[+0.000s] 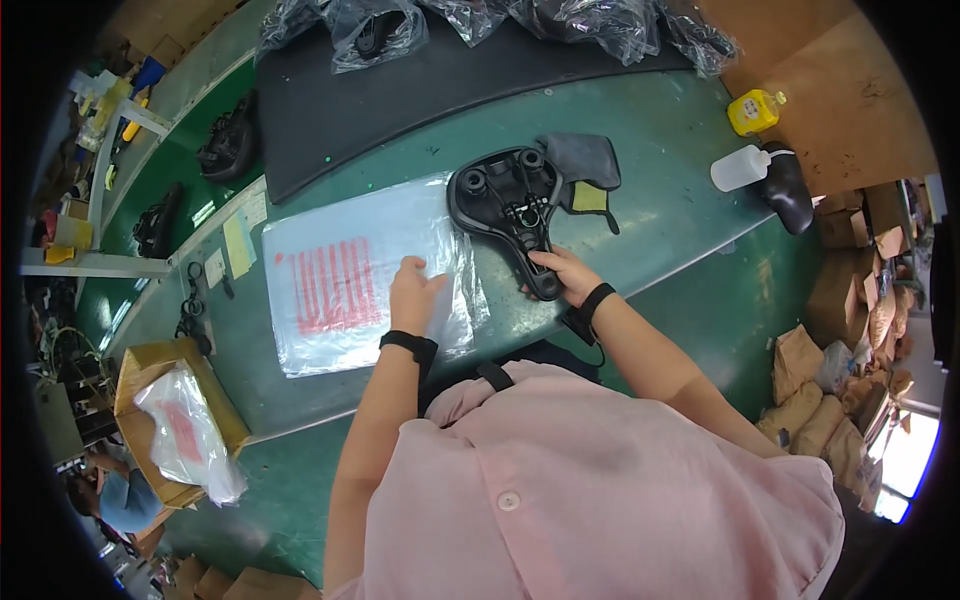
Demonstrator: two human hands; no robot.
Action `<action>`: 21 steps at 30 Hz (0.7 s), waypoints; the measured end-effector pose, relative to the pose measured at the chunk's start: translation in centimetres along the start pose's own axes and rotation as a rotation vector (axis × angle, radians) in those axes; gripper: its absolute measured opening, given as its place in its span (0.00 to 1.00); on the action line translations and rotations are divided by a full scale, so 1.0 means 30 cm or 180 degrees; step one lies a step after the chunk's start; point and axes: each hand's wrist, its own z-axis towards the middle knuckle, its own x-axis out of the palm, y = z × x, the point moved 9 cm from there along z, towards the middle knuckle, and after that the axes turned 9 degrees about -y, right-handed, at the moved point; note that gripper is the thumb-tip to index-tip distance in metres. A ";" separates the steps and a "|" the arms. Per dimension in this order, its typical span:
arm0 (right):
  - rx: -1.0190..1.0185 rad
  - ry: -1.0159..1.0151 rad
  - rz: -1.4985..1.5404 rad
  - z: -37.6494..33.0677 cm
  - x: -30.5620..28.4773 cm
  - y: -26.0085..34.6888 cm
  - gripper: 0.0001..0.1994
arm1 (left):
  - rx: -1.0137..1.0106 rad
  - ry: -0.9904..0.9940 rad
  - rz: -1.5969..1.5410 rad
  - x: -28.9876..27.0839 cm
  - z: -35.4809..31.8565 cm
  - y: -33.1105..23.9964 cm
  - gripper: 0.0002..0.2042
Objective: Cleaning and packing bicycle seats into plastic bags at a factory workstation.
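A black bicycle saddle [508, 205] lies underside up on the green table, its metal clamp and springs showing. My right hand [568, 275] grips the narrow nose, thumb on top and fingers curled beneath. Left of it is a stack of clear plastic bags [340, 285] with red printing. Over the right part of that stack rests my left hand [413, 297], thumb and fingers apart, holding nothing that I can see. Just beyond the saddle sits a dark grey cloth piece [582, 160] with a yellow patch [589, 197].
Plastic-wrapped saddles [590, 25] lie on a black mat [400, 100] at the back. A white bottle [740, 168], a yellow bottle [755, 112] and another saddle [787, 190] stand at the right. A carton [225, 420] holds more bags at the left, near scissors [192, 295].
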 end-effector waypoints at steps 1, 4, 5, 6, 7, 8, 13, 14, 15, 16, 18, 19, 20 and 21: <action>-0.0007 0.0003 0.0001 0.002 -0.003 -0.008 0.20 | 0.0854 -0.0474 0.0793 -0.018 -0.026 -0.107 0.16; -0.0112 -0.0144 -0.0007 0.004 -0.021 -0.004 0.20 | 0.0815 0.0084 0.1987 0.078 -0.081 -0.222 0.25; -0.0117 -0.0079 -0.0008 0.000 -0.004 -0.002 0.19 | 0.0952 0.0002 0.2246 0.098 -0.083 -0.220 0.19; -0.0120 -0.0030 -0.0002 -0.005 0.008 0.000 0.19 | 0.0958 0.0001 0.2235 0.106 -0.078 -0.215 0.19; -0.0103 -0.0072 -0.0001 -0.006 0.011 -0.001 0.19 | 0.0941 0.0073 0.2265 0.112 -0.069 -0.198 0.17; -0.0101 -0.0083 -0.0002 -0.002 0.011 0.002 0.19 | 0.0920 0.0149 0.2297 0.114 -0.060 -0.177 0.15; -0.0206 -0.0054 0.0020 -0.006 0.006 0.020 0.19 | 0.1038 -0.0195 0.0720 -0.004 0.028 -0.080 0.03; -0.0209 -0.0054 0.0032 0.000 0.006 0.016 0.19 | 0.1047 -0.0190 0.0728 -0.028 0.040 -0.049 0.03; -0.0185 -0.0054 0.0093 0.008 -0.002 0.011 0.19 | 0.0444 0.0072 0.0402 -0.041 0.058 -0.005 0.05; -0.0158 -0.0023 0.0138 0.012 0.006 0.010 0.19 | -0.0172 0.0303 0.0082 -0.057 0.061 0.055 0.09; -0.0121 0.0060 0.0315 0.002 0.020 0.009 0.18 | -0.0763 0.0445 -0.0467 -0.076 0.059 0.147 0.13; -0.0070 0.0134 0.0490 -0.002 0.028 0.010 0.17 | -0.1000 0.0256 -0.1057 -0.109 0.057 0.168 0.13; -0.0083 0.0137 0.0489 -0.002 0.025 0.019 0.17 | -0.1234 0.0061 -0.1649 -0.136 0.051 0.190 0.13; -0.0012 0.0264 0.0315 -0.010 0.039 0.020 0.17 | -0.1366 -0.0154 -0.2117 -0.178 0.033 0.197 0.13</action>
